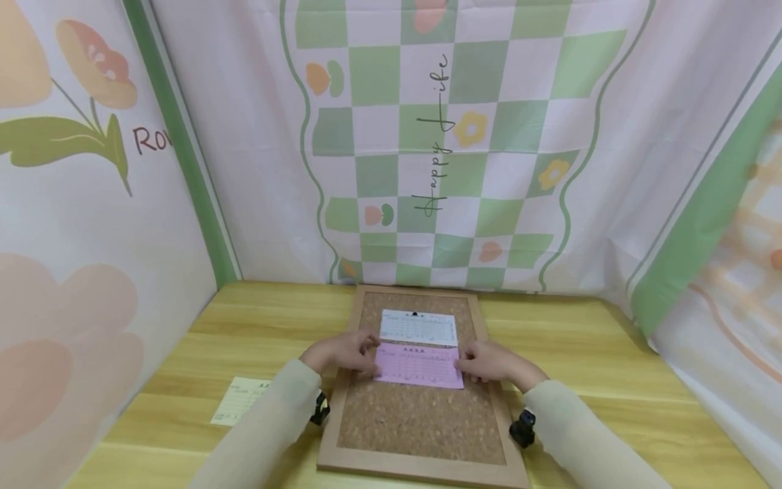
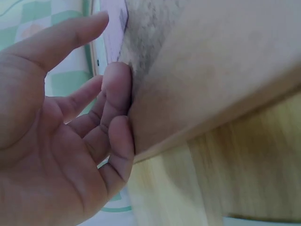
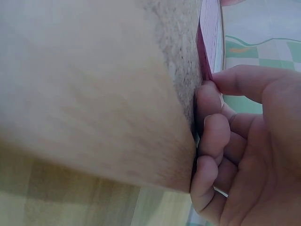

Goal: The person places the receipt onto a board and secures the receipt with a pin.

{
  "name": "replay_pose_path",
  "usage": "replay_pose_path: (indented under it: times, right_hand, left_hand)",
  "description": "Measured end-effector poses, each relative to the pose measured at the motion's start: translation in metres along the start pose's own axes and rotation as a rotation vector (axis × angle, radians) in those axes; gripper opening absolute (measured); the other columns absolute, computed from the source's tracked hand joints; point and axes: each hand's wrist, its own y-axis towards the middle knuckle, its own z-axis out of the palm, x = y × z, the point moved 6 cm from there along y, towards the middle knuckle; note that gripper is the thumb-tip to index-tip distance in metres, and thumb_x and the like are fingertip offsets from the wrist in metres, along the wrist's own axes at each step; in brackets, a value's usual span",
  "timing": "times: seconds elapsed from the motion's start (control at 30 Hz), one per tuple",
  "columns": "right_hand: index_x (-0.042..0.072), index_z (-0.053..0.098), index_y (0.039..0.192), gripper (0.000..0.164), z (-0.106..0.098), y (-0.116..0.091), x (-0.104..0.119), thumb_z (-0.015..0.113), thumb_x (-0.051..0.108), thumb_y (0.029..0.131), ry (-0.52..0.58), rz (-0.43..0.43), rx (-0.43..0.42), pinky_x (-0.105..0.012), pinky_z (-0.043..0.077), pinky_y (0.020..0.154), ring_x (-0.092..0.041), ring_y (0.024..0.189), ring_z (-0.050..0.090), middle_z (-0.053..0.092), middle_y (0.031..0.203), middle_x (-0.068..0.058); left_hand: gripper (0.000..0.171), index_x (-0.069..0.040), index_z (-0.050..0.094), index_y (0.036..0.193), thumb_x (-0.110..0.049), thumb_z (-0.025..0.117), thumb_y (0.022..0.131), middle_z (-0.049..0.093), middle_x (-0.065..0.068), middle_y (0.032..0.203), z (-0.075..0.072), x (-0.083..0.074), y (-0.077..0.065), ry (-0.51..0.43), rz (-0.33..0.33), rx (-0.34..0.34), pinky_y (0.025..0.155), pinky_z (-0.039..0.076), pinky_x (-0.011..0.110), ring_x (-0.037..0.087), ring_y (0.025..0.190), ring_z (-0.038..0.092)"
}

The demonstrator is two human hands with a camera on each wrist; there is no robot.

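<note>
A pink printed slip (image 1: pixel 418 367) lies across the wood-framed cork board (image 1: pixel 415 424), just below a pale blue-white printed slip (image 1: pixel 403 329). A small black pin or clip (image 1: pixel 415 314) sits at the top edge of the pale slip. At the pink slip's right edge, my right hand (image 1: pixel 493 361) pinches the paper between thumb and index finger, its other fingers resting on the frame. My left hand (image 1: pixel 347 353) is beside the left edge; in the left wrist view its thumb stands apart from the fingers, and bent fingertips (image 2: pixel 121 134) touch the board's frame.
A yellow printed slip (image 1: pixel 232 402) lies on the wooden table (image 1: pixel 183 380) left of the board, partly hidden by the left sleeve (image 1: pixel 269 414). Behind the table hangs a green-and-white checked curtain (image 1: pixel 421 170), with patterned curtains at both sides.
</note>
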Motion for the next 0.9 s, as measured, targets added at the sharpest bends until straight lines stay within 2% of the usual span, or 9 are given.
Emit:
replay_pose_path:
  times: [0.2, 0.43, 0.73, 0.9]
  right_hand:
    - [0.01, 0.058, 0.077, 0.025, -0.0002, 0.0005, 0.0015, 0.062, 0.021, 0.099, -0.011, -0.012, 0.001, -0.026, 0.035, 0.051, -0.012, 0.054, 0.046, 0.057, 0.065, -0.002]
    - [0.01, 0.058, 0.076, 0.026, -0.0018, -0.0007, 0.0029, 0.062, 0.021, 0.099, -0.013, 0.003, -0.003, -0.026, 0.035, 0.051, -0.012, 0.054, 0.046, 0.057, 0.065, -0.002]
    - [0.009, 0.058, 0.077, 0.027, -0.0031, -0.0048, 0.0028, 0.061, 0.023, 0.1, 0.02, 0.0, -0.009, -0.028, 0.036, 0.052, -0.013, 0.056, 0.047, 0.057, 0.066, -0.004]
    - [0.008, 0.059, 0.077, 0.028, -0.0042, -0.0062, 0.0005, 0.06, 0.024, 0.1, 0.038, -0.029, -0.006, -0.028, 0.037, 0.051, -0.013, 0.056, 0.048, 0.057, 0.066, -0.003]
  left_hand:
    - [0.069, -0.004, 0.048, 0.14, -0.019, 0.083, 0.083, 0.063, 0.005, 0.085, 0.0003, 0.0021, 0.001, 0.012, 0.015, -0.008, 0.069, 0.045, 0.03, 0.016, 0.074, 0.056]
    - [0.063, -0.006, 0.052, 0.136, -0.017, 0.084, 0.083, 0.063, 0.004, 0.083, 0.001, 0.0018, 0.0005, 0.005, 0.016, -0.033, 0.064, 0.044, 0.028, 0.014, 0.071, 0.054]
    - [0.061, -0.007, 0.054, 0.134, -0.016, 0.084, 0.082, 0.061, 0.004, 0.085, 0.0025, 0.0045, -0.0005, 0.007, 0.002, -0.05, 0.065, 0.044, 0.028, 0.014, 0.072, 0.054]
    - [0.062, -0.007, 0.054, 0.135, -0.016, 0.084, 0.082, 0.061, 0.004, 0.086, 0.0033, 0.0043, -0.0005, 0.007, 0.004, -0.05, 0.066, 0.043, 0.028, 0.014, 0.073, 0.053]
